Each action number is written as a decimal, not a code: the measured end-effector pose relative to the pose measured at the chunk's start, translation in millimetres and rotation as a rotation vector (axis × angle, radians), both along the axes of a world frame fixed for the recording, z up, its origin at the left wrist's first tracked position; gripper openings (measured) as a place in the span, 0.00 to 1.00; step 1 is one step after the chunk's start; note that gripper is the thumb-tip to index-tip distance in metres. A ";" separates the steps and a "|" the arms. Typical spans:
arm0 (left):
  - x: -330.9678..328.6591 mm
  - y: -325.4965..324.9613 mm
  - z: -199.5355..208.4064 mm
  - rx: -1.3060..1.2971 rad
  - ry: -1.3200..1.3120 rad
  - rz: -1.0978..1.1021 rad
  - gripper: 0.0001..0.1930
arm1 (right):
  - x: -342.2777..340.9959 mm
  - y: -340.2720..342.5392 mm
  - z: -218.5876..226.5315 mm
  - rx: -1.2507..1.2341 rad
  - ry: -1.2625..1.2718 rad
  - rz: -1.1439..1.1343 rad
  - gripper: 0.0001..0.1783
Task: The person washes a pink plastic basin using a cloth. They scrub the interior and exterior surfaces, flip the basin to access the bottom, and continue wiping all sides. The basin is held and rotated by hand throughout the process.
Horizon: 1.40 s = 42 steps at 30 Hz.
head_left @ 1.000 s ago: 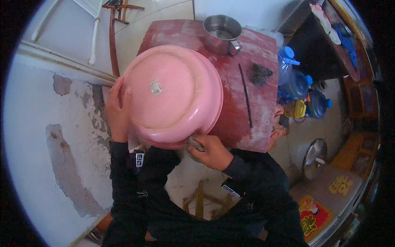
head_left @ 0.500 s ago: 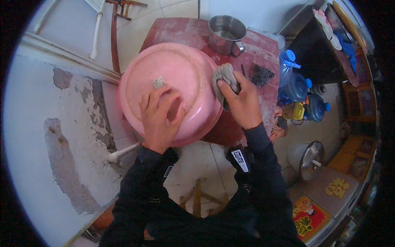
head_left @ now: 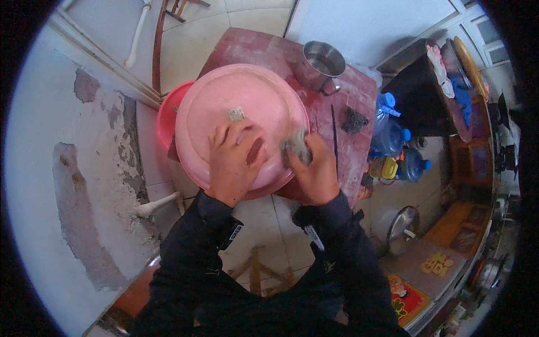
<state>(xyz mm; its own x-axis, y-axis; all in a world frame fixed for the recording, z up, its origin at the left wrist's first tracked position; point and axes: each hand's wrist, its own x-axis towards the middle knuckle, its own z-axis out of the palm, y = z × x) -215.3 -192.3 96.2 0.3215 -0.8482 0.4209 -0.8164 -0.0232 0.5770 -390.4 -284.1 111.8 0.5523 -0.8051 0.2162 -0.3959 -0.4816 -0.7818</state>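
Observation:
A pink plastic basin (head_left: 241, 92) lies upside down on the red wooden table (head_left: 247, 42), a small label (head_left: 236, 113) on its base. My left hand (head_left: 238, 154) rests on the near part of the basin, its fingers apart and curved, with nothing in them. At the basin's right side, my right hand (head_left: 315, 168) is closed on a crumpled grey cloth (head_left: 297, 145), which is blurred by motion. To the right of that hand lie a thin dark stick (head_left: 334, 132) and a dark scouring pad (head_left: 355, 121).
A metal mug (head_left: 323, 64) stands at the table's back. Another pink basin (head_left: 168, 115) shows beyond the left edge. Blue-capped water jugs (head_left: 387, 137) stand on the floor at right. A white pipe (head_left: 160, 206) juts from the peeling wall at left. A metal lid (head_left: 403, 229) is at lower right.
My right hand has moved the cloth down and left against the basin's side. The view has shifted, so the second pink basin now shows more at left.

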 end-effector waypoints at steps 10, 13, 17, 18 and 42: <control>-0.6 2.6 0.9 0.013 0.001 0.007 0.17 | 22.2 -48.3 -9.8 -0.250 -0.019 0.116 0.13; -1.8 1.7 0.6 0.020 0.009 -0.001 0.17 | -10.0 4.3 0.5 -0.011 0.041 0.047 0.12; -2.0 0.7 -0.2 0.007 -0.008 0.008 0.17 | 2.8 -19.4 -3.5 -0.071 0.034 0.039 0.12; -2.1 0.6 -0.2 0.004 -0.013 0.006 0.17 | 14.3 -36.6 -6.3 -0.158 0.011 0.041 0.13; -1.2 -2.4 -1.7 -0.001 -0.016 0.029 0.17 | 64.3 -104.3 -8.3 -0.236 0.053 0.050 0.14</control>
